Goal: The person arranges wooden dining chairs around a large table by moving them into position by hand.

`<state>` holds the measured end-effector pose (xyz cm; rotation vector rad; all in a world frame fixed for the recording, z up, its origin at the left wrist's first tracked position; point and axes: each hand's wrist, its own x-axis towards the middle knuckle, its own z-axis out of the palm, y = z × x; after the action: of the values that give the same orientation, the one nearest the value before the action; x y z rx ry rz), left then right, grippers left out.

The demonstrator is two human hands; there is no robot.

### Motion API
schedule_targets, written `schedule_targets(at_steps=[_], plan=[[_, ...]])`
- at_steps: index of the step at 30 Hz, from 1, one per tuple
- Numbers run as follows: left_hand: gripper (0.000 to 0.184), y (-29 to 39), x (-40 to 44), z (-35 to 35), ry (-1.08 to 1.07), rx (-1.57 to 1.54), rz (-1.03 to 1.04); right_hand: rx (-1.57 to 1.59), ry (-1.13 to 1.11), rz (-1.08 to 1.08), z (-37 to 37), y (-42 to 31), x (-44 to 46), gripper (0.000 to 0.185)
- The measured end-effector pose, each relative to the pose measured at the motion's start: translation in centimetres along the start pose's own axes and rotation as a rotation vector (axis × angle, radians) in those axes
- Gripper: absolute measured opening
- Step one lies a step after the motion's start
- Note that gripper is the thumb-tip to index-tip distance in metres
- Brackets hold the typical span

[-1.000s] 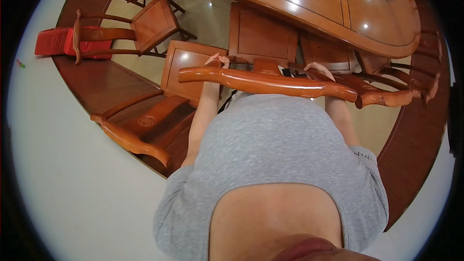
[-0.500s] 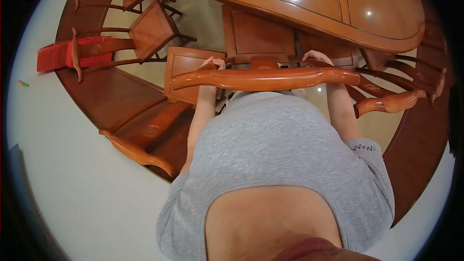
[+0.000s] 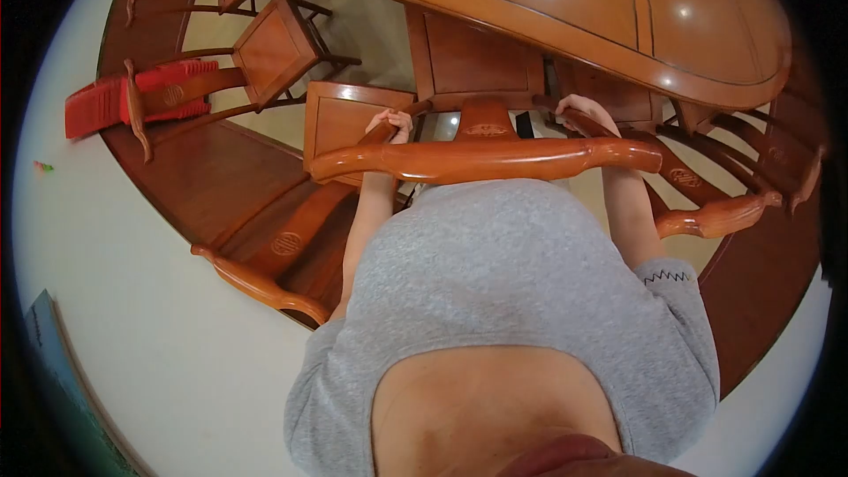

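A wooden chair [image 3: 495, 161] stands right in front of my torso, its curved top rail nearest to me. My left hand [image 3: 393, 126] is closed around the left upright of its back, just beyond the rail. On the other side, my right hand [image 3: 590, 113] grips the right upright, fingers wrapped over the wood. The chair's seat [image 3: 477, 62] reaches partly under the edge of a large polished wooden table [image 3: 574, 22]. The chair's legs are mostly hidden.
Another chair [image 3: 291, 238] stands close on my left, and one more [image 3: 707, 212] on my right. Further left are two chairs, the nearer one [image 3: 274, 40] beside a red plastic object [image 3: 97, 108]. A white wall [image 3: 132, 300] runs along the left and behind me.
The chair's top rail now sits slightly lower in view, and more of its carved back splat shows. Both hands keep their hold. The whole view has shifted a little.
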<state>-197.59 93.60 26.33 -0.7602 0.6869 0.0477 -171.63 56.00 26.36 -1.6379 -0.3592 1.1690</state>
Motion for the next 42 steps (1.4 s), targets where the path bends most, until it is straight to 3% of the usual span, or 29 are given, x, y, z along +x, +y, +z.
schedule_targets(at_steps=[3, 4, 10, 15, 17, 21, 23, 24, 28, 31, 32, 34, 37, 41, 42], plan=[[0.024, -0.3, -0.5, 0.2, 0.065, -0.042, 0.031, 0.147, -0.051, -0.065, 0.1, 0.5, 1.1, 0.008], [0.024, -1.0, -0.5, 0.6, 0.030, -0.038, 0.022, -0.036, -0.015, -0.165, 0.5, -0.7, 0.4, 0.006], [0.027, 0.1, -0.4, 0.3, 0.000, 0.075, 0.039, -0.193, -0.059, -0.171, 0.5, -1.4, 0.3, 0.007], [0.029, 0.0, -0.8, 0.6, 0.017, 0.111, 0.017, -0.131, -0.028, -0.168, 0.9, -0.5, 0.3, 0.009], [0.029, -0.1, -0.8, 0.6, 0.025, 0.074, 0.041, -0.049, 0.010, -0.022, 0.8, -0.4, 0.4, 0.012], [0.028, 0.5, -1.4, 1.4, 0.104, 0.064, -0.054, -0.199, -0.026, -0.068, 0.9, -0.5, 0.3, 0.018], [0.027, 1.3, -1.2, 1.4, 0.150, 0.165, -0.072, 0.021, -0.068, -0.012, 1.1, -1.3, -0.3, 0.023], [0.025, 1.7, -1.1, 1.4, 0.175, 0.147, -0.122, 0.178, -0.029, 0.208, 0.7, -0.8, 0.5, 0.028], [0.022, 2.6, -0.6, 1.2, 0.217, 0.119, -0.274, 0.083, -0.027, 0.027, 1.1, 0.7, -0.2, 0.030], [0.021, 3.5, -0.8, 0.0, 0.173, 0.202, -0.263, 0.318, 0.031, 0.303, 0.9, 2.7, 0.7, 0.016], [0.021, 3.3, -1.2, -0.4, 0.166, 0.200, -0.259, 0.313, 0.025, 0.302, 2.1, 0.7, 0.0, 0.016], [0.016, 2.4, -1.6, -1.5, 0.156, 0.317, -0.120, 0.314, 0.160, 0.588, 3.7, -2.2, -1.8, 0.015], [0.015, 1.2, -2.6, -3.7, 0.107, 0.450, 0.028, 0.270, 0.169, 0.395, 4.2, 0.9, -3.2, 0.018], [0.016, 0.3, -3.7, -5.9, 0.114, 0.462, 0.004, 0.190, 0.182, 0.183, 4.7, 4.4, -5.7, 0.017], [0.017, 0.2, -4.0, -6.5, 0.114, 0.448, 0.007, 0.292, 0.196, 0.463, 4.4, 4.8, -4.9, 0.018]])
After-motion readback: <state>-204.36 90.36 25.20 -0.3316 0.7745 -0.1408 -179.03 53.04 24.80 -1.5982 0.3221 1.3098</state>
